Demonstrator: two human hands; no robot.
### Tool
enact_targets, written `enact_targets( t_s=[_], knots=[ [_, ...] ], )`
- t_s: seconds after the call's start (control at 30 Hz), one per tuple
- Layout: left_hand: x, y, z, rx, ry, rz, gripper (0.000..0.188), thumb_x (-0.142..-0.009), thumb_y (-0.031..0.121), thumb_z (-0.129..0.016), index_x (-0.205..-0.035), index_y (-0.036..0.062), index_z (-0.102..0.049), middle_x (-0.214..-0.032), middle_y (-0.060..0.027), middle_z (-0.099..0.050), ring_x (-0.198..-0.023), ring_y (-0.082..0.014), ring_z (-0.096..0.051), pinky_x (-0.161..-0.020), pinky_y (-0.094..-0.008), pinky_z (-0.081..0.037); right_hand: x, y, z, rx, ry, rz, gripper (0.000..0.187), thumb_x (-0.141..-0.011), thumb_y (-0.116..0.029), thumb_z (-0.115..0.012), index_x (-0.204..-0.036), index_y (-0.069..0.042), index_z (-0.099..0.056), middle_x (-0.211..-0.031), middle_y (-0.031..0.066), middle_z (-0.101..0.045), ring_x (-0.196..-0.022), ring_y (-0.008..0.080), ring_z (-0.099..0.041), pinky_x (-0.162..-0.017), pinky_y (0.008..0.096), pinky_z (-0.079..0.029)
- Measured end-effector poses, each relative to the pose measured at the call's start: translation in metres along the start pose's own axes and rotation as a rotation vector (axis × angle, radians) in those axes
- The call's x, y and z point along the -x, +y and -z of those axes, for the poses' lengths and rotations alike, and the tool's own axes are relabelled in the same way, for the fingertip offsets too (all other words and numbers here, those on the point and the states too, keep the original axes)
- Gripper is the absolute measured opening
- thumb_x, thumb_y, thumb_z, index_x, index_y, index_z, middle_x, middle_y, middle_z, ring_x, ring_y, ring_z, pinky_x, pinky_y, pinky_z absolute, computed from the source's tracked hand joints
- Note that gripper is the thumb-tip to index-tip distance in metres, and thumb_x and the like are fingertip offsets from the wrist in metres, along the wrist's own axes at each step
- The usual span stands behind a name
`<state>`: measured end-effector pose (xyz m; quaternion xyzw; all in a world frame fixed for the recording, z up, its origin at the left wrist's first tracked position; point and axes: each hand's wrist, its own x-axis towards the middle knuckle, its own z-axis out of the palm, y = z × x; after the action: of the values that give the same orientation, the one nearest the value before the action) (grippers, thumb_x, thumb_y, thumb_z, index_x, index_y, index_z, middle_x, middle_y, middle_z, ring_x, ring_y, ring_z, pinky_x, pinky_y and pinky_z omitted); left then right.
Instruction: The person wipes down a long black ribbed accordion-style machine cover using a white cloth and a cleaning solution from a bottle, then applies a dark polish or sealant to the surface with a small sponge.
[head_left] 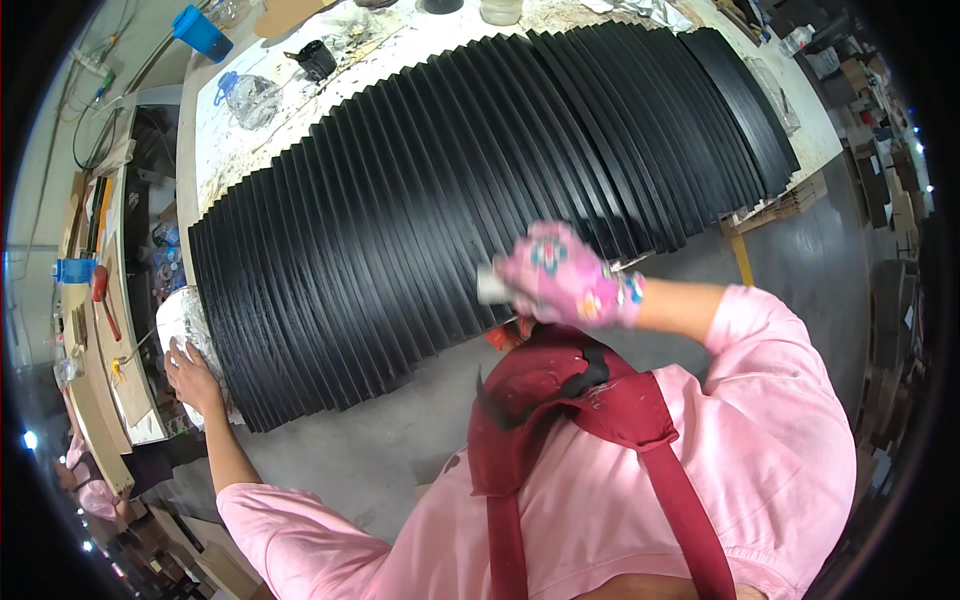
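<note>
A long row of black strips, packed side by side, spans the table and hangs past its near edge. My right hand, in a pink flowered glove, is over the near edge of the strips, right of the middle. Its fingers close round a small whitish pad, blurred, so I cannot tell whether it touches the strips. My bare left hand lies with fingers spread on a white plastic-covered bundle at the left end of the row.
On the stained white table behind the strips are a clear plastic jug, a black cup and a blue cup. A side bench at left holds a red-handled tool. Another person is at far lower left.
</note>
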<state>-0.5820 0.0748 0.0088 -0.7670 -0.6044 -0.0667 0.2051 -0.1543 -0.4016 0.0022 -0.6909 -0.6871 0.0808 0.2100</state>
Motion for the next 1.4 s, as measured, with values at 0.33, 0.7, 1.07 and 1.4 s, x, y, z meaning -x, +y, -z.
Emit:
enact_targets(
  t_s=[0.33,0.7,1.07,1.4],
  knots=[
    [-0.005,0.012,-0.003,0.03,0.016,0.001,0.046,-0.101,0.049,-0.042,-0.142,0.0276,-0.045,-0.141,-0.0096,-0.047,-0.129,-0.0326,-0.046,-0.096,-0.0527,-0.044,-0.004,0.024,0.027,0.254,0.299,-0.118,0.028,-0.076,-0.018,-0.068,-0.101,-0.008,-0.059,-0.078,0.0103,-0.057,-0.076,0.0308,-0.06,-0.077,0.045,-0.046],
    [-0.01,0.006,-0.011,0.059,0.029,-0.041,0.046,-0.101,0.047,-0.043,-0.142,0.0262,-0.045,-0.141,-0.0115,-0.047,-0.129,-0.034,-0.046,-0.099,-0.0514,-0.043,0.013,0.021,0.046,0.287,0.228,-0.315,0.026,-0.077,-0.019,-0.067,-0.097,-0.005,-0.059,-0.081,0.0129,-0.06,-0.075,0.0304,-0.062,-0.066,0.0439,-0.048],
    [-0.007,0.015,-0.002,0.037,0.036,-0.065,0.045,-0.101,0.045,-0.045,-0.141,0.0242,-0.047,-0.14,-0.0125,-0.048,-0.127,-0.0338,-0.048,-0.095,-0.0509,-0.046,0.008,0.166,0.1,0.138,0.597,-0.66,0.043,-0.088,-0.037,-0.064,-0.121,-0.011,-0.059,-0.109,0.0158,-0.066,-0.098,0.0384,-0.064,-0.083,0.0462,-0.052],
    [-0.003,0.0,-0.006,-0.017,0.09,-0.075,0.042,-0.101,0.041,-0.046,-0.139,0.0232,-0.048,-0.136,-0.012,-0.051,-0.123,-0.0338,-0.052,-0.091,-0.049,-0.049,-0.015,0.049,0.072,0.17,0.181,-0.036,0.039,-0.079,-0.022,-0.071,-0.114,-0.008,-0.06,-0.081,0.0074,-0.062,-0.076,0.0274,-0.064,-0.067,0.0413,-0.051]
  ],
)
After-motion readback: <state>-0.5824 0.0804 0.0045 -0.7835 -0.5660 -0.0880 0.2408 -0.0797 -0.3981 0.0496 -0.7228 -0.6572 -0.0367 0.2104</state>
